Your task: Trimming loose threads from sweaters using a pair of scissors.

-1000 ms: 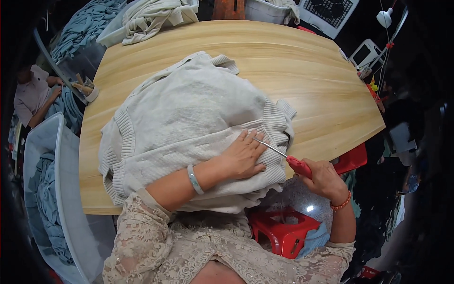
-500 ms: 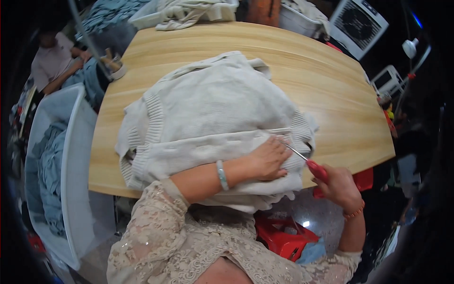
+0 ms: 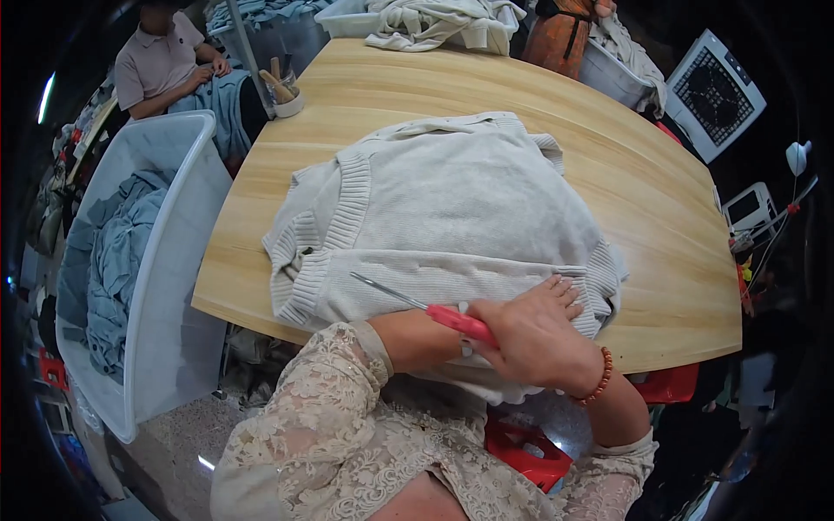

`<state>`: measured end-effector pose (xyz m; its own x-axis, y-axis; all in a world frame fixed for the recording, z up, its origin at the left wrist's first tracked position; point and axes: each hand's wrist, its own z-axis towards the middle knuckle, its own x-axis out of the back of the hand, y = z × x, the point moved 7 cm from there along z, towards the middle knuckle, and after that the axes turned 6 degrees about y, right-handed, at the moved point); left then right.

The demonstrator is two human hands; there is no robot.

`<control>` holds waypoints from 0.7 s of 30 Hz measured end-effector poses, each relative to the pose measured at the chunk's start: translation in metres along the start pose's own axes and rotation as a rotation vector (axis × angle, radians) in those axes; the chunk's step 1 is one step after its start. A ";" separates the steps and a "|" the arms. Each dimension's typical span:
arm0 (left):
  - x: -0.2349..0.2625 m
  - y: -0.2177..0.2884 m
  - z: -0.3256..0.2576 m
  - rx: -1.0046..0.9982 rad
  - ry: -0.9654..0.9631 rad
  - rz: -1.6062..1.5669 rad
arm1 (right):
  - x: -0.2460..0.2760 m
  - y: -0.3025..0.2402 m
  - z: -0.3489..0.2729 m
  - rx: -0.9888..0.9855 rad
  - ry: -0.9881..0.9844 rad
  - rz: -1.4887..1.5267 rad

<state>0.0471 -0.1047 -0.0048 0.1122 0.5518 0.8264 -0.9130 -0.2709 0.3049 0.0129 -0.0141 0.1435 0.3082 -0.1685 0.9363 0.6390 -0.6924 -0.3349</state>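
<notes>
A cream knit sweater (image 3: 469, 200) lies folded on the wooden table, its ribbed cuffs and hems at both sides. My left hand (image 3: 560, 291) rests on the near fold at the right, fingers stretched out flat over the knit. The back of that hand is mostly hidden by my right hand (image 3: 543, 339), which crosses above it. My right hand is closed around red-handled scissors (image 3: 460, 322). Their slim metal blades point left and away over the near sleeve; I cannot tell whether they touch it.
The table (image 3: 660, 208) has a curved far edge. At the left stands a white bin (image 3: 178, 252) of blue-grey garments. A cup of wooden-handled tools (image 3: 288, 100) sits by a pole; a person (image 3: 165, 65) sits beyond. More white bins, a fan unit (image 3: 717, 95) and red stools surround the table.
My right hand has swung left with the scissors, from beside the sweater to above my left hand. The blade tips have moved left along the near fold. The whole view has shifted.
</notes>
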 end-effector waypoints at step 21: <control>0.053 0.009 0.008 0.025 0.172 -0.077 | 0.032 0.083 -0.122 -0.497 0.504 0.163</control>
<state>0.0482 -0.0841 0.0459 0.1108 0.6981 0.7074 -0.8941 -0.2408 0.3777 -0.0102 -0.1620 0.1583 -0.0664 -0.5165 0.8537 0.1796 -0.8478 -0.4990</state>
